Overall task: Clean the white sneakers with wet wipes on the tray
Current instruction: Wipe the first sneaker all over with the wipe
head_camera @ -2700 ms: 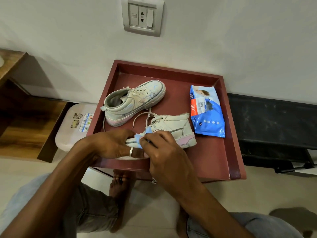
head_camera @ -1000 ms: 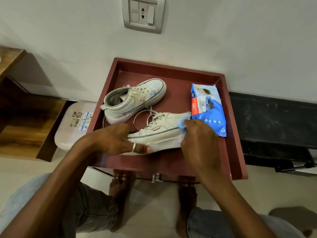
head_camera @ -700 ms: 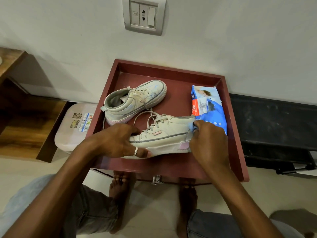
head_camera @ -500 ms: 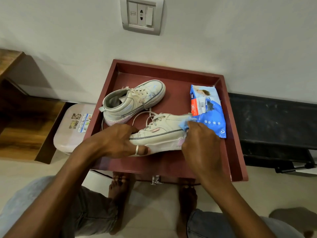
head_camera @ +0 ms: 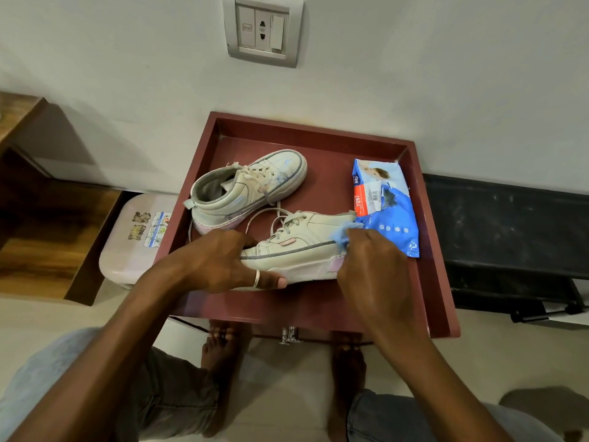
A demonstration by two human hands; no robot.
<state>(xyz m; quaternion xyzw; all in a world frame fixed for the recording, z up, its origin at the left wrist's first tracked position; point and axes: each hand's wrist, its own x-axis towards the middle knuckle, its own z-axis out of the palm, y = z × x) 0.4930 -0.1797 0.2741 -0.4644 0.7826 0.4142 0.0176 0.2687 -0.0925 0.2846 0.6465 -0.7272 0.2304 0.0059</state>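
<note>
Two white sneakers lie in a dark red tray (head_camera: 322, 129). The near sneaker (head_camera: 302, 250) lies with its toe to the left; my left hand (head_camera: 223, 263) grips its toe end, thumb under the sole. My right hand (head_camera: 373, 266) pinches a light blue wet wipe (head_camera: 345, 232) against the heel of that sneaker. The far sneaker (head_camera: 251, 189) sits behind it, its toe pointing to the back right, untouched. A blue pack of wet wipes (head_camera: 385, 205) lies flat at the tray's right side.
The tray stands against a white wall with a switch plate (head_camera: 263, 28). A pale pink stool (head_camera: 134, 237) and a wooden shelf (head_camera: 47, 231) are to the left, a black bench (head_camera: 510, 224) to the right. My bare feet (head_camera: 223, 349) rest on the floor below the tray.
My right hand moved the wipe from the near sneaker's front along its side to the heel and keeps rubbing there. My left hand has kept its grip on the toe end.
</note>
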